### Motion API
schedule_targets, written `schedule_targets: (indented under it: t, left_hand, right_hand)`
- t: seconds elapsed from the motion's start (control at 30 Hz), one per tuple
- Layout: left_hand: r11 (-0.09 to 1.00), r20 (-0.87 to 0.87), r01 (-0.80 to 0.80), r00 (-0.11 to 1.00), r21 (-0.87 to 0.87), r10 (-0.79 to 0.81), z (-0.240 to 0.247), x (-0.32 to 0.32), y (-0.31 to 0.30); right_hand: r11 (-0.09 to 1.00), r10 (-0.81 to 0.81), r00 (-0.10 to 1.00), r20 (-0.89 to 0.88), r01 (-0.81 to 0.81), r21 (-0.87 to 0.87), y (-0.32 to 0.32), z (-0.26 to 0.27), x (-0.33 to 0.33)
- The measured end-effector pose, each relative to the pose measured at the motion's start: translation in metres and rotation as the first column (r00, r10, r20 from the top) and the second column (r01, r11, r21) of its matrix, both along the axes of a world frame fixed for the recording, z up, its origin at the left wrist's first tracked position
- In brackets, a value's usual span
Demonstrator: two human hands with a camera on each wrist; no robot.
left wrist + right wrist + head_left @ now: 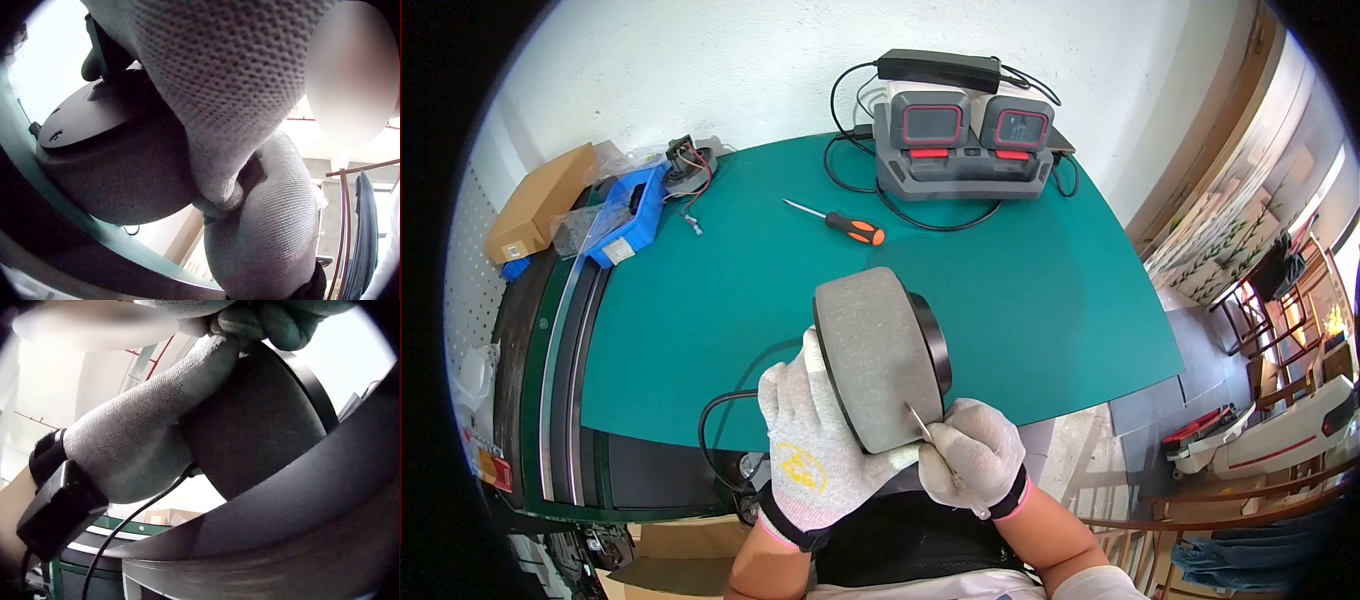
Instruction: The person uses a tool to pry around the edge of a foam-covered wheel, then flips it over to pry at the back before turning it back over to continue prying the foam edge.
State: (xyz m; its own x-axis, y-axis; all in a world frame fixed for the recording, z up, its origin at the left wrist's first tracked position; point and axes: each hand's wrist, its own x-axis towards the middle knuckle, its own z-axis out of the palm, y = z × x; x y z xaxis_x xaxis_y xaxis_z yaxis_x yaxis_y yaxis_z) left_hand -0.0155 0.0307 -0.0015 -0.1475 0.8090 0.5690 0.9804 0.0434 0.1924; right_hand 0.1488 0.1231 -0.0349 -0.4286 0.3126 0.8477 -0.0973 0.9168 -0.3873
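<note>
My gloved left hand (805,430) grips a rounded grey device (875,350) that looks like a fabric-covered speaker, from its left side and lower edge. A black round base (932,345) juts from the device's right side; in the left wrist view the grey body (119,181) carries a dark disc-like face (94,115). My gloved right hand (970,455) pinches a thin, pointed metal tool (919,422), its tip against the grey surface near the lower right corner. Most of the tool is hidden by the fingers. A black cable (710,415) runs behind the left hand.
An orange-and-black screwdriver (855,228) lies on the green table (700,300). Behind it stands a charger dock (960,180) with two battery packs and a black power adapter (938,70). At the left are a blue bin (632,215), a cardboard box (540,200) and a wired part (688,170).
</note>
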Motion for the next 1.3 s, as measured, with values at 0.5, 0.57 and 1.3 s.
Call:
schedule_targets:
  t: [0.5, 0.57, 1.3]
  left_hand:
    - [1.0, -0.01, 0.009, 1.0, 0.014, -0.009, -0.002, -0.003, 0.0]
    - [1.0, -0.017, 0.013, 1.0, 0.024, -0.013, -0.001, -0.003, 0.0]
    - [1.0, -0.033, 0.006, 0.999, 0.026, -0.005, 0.001, 0.003, -0.002]
  right_hand:
    - [0.998, -0.043, 0.997, -0.06, 0.045, 0.044, -0.007, 0.007, -0.01]
    - [0.999, -0.032, 0.995, -0.098, 0.033, 0.015, -0.007, 0.009, -0.012]
    - [0.981, -0.185, 0.969, -0.166, 0.171, -0.093, -0.008, 0.014, 0.001]
